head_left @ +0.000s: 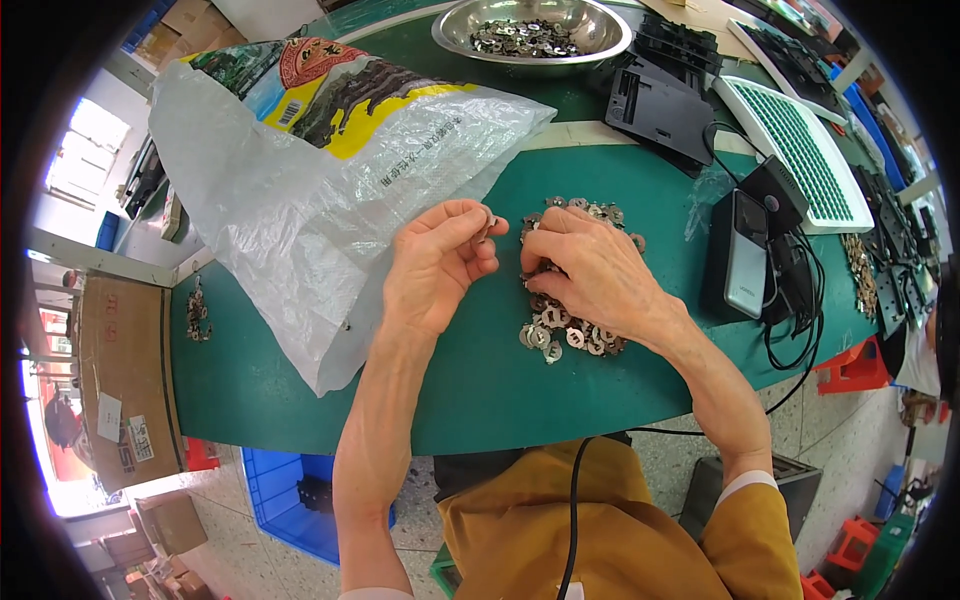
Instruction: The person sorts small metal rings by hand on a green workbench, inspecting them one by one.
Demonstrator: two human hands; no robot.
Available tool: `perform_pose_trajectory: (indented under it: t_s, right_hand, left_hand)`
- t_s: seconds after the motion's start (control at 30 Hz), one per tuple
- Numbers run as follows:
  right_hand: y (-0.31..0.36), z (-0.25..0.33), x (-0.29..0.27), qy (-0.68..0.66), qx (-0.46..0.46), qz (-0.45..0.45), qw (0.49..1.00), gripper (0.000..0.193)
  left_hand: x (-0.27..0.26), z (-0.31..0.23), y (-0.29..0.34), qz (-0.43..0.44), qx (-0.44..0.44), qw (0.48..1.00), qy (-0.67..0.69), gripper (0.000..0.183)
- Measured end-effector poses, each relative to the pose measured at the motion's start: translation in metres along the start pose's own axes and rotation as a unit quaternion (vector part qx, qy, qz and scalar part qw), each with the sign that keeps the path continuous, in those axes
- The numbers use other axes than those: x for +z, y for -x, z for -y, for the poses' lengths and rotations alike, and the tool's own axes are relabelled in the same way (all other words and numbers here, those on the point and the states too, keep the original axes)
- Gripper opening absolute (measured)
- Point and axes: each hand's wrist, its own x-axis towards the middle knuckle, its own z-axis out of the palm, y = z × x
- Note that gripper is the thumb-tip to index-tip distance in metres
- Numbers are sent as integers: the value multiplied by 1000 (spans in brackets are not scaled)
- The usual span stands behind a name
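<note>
My left hand [432, 268] is closed, with a small metal piece [487, 226] pinched between thumb and forefinger above the green table. Just to its right, my right hand [598, 268] bends over a pile of small flat metal pieces [572, 338]. The thumb and fingers of that hand come together at the pile's left side; whatever lies between them is hidden. Many pieces in the pile are round with a cut-out in the middle. Part of the pile is covered by my right hand.
A white woven plastic sack [290, 190] lies left of my hands. A steel bowl [445, 38] of metal pieces stands at the back. Black plastic parts [660, 110], a white tray with green rows [850, 205] and a grey device with cables [745, 255] are at right.
</note>
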Motion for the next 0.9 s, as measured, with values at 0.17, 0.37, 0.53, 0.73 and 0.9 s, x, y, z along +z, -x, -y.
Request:
perform_pose_trajectory:
  t_s: [0.17,0.37,0.53,0.73,0.9]
  right_hand:
    - [-1,3,-8,-39,20,0,999,7]
    - [-6,3,-15,-181,89,5,980,9]
    - [-9,-6,-11,-323,153,-25,934,12]
    - [-10,-8,-15,-439,174,-71,879,12]
    - [-10,-6,-15,-449,195,-57,870,9]
  left_hand:
    - [2,2,0,3,-4,1000,-15,14]
    - [4,4,0,24,4,999,-37,19]
    - [6,6,1,14,11,996,-92,19]
    - [12,7,3,21,11,988,-150,19]
    - [14,9,6,34,24,978,-206,20]
